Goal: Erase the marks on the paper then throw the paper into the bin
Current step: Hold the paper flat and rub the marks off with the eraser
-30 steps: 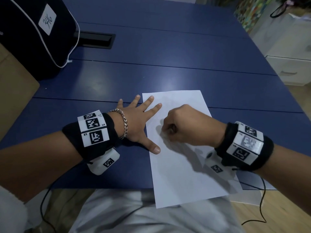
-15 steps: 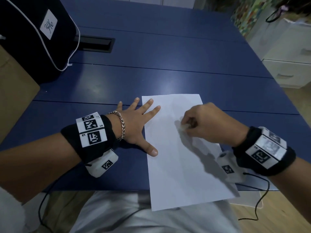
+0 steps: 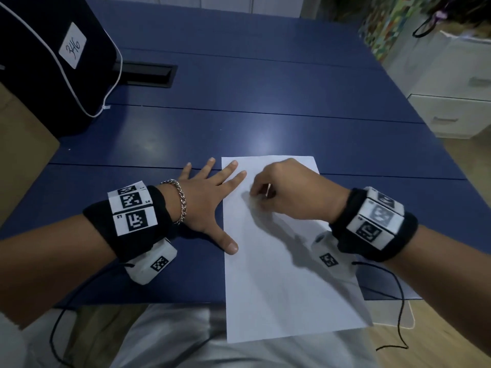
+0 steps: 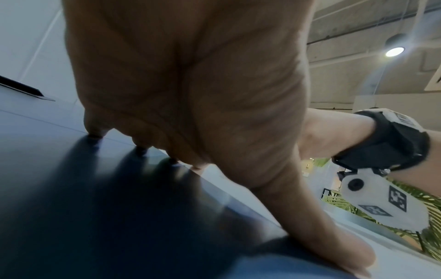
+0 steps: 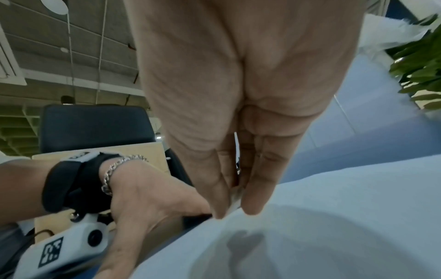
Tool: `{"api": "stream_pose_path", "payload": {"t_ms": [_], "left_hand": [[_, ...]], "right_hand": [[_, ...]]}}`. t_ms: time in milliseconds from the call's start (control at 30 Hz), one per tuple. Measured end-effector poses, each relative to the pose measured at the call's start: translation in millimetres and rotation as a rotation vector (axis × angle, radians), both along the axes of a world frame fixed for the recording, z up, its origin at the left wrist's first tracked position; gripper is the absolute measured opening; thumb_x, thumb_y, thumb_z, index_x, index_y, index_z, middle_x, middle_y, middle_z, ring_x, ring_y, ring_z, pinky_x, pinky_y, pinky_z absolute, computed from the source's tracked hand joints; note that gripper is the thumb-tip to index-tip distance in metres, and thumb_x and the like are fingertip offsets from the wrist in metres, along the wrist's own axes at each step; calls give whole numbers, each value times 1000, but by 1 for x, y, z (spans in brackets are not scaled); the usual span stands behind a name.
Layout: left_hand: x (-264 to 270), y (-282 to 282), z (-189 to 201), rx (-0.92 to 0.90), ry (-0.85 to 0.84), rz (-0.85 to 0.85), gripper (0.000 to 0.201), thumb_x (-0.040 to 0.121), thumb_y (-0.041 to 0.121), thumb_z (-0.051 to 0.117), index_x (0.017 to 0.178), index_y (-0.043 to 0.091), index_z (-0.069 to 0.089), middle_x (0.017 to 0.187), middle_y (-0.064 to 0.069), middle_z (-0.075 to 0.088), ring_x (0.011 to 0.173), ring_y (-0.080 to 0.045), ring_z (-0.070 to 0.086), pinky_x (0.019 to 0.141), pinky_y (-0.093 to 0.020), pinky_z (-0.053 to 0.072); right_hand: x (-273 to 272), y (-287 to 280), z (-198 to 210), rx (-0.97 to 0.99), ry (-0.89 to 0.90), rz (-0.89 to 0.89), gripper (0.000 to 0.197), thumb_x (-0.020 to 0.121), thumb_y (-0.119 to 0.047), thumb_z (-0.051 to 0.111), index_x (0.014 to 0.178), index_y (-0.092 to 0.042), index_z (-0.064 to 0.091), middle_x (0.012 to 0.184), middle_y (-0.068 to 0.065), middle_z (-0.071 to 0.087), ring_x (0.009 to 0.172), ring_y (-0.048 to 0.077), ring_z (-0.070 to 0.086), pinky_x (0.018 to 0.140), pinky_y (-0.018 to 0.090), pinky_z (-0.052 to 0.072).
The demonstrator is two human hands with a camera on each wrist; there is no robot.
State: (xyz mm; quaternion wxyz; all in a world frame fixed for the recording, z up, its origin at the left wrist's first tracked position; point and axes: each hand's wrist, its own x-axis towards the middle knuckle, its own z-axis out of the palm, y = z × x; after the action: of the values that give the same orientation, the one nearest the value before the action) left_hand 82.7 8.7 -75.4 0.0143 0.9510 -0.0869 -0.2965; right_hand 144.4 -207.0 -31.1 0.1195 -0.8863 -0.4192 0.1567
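Observation:
A white sheet of paper (image 3: 279, 274) lies on the blue table (image 3: 265, 102), its near end hanging over the front edge. My left hand (image 3: 210, 203) lies flat with fingers spread, its thumb and two fingertips pressing the paper's left edge. My right hand (image 3: 281, 192) is over the upper part of the sheet, pinching a small white eraser (image 5: 235, 198) between thumb and fingers, its tip on the paper (image 5: 310, 217). In the left wrist view the left hand (image 4: 190, 113) presses flat on the table. Faint marks on the paper cannot be made out.
A black bag (image 3: 53, 62) with a white label reading 346 stands at the table's far left. A black cable slot (image 3: 148, 75) is set in the tabletop beside it. White drawers (image 3: 451, 110) stand to the right. Thin black cables (image 3: 396, 314) hang from both wrists.
My right hand with the eraser has swept across the upper part of the paper, to the right and then back left. The left hand has stayed pressing the paper's edge.

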Motion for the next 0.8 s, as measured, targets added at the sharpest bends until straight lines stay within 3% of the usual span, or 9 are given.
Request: {"api": "stream_pose_path", "payload": {"t_ms": [133,300,433,567,633,733,800], "left_hand": [[1,0,0,27,14,17,171,34,110,58,154,38,-39,161,23,-43,154,-29,-35,121,-74,-7],[1,1,-1,12,17,20,172,34,109,59,155,36,-38,161,24,-43,154,-31,-36,120,-75,-8],[0,1,0,14,25,25,172,33,109,59,155,36,-38,162,23,-41,154,-31,-35,120,-76,-5],[2,0,3,25,45,22,171,36,108,61,156,35,-37,161,23,-43,153,-31,-36,120,-76,-5],[2,0,3,20,43,22,171,36,107,62,155,36,-37,161,23,-43,153,-31,-37,120,-76,-5],[1,0,3,13,43,28,172,37,107,63,155,35,-38,162,23,-42,153,-31,-37,120,-77,-5],[1,-1,3,14,45,28,172,37,107,62,155,35,-38,162,22,-42,153,-32,-36,119,-77,-6]], "right_hand": [[10,21,-9,-11,-93,-32,16,86,-12,62,93,-16,75,86,-1,70,81,22,64,77,39,57],[-16,30,-10,-77,-90,73,16,88,-14,58,73,-17,61,79,1,59,70,24,54,68,37,49],[9,29,-12,-70,-107,-72,11,84,-14,59,78,-17,68,79,1,65,75,26,63,70,38,55],[-13,37,-10,-55,-98,36,17,84,-12,59,69,-19,57,71,0,55,67,24,54,64,36,48],[-16,35,-10,-74,-70,76,16,84,-14,61,69,-16,59,71,-1,58,65,22,52,64,37,49],[10,28,-11,-74,-109,-39,9,82,-15,62,76,-17,69,75,-1,66,70,22,60,69,40,56],[8,28,-11,-67,-136,-56,9,82,-14,61,75,-18,66,75,-1,63,73,25,61,66,36,51]]}}
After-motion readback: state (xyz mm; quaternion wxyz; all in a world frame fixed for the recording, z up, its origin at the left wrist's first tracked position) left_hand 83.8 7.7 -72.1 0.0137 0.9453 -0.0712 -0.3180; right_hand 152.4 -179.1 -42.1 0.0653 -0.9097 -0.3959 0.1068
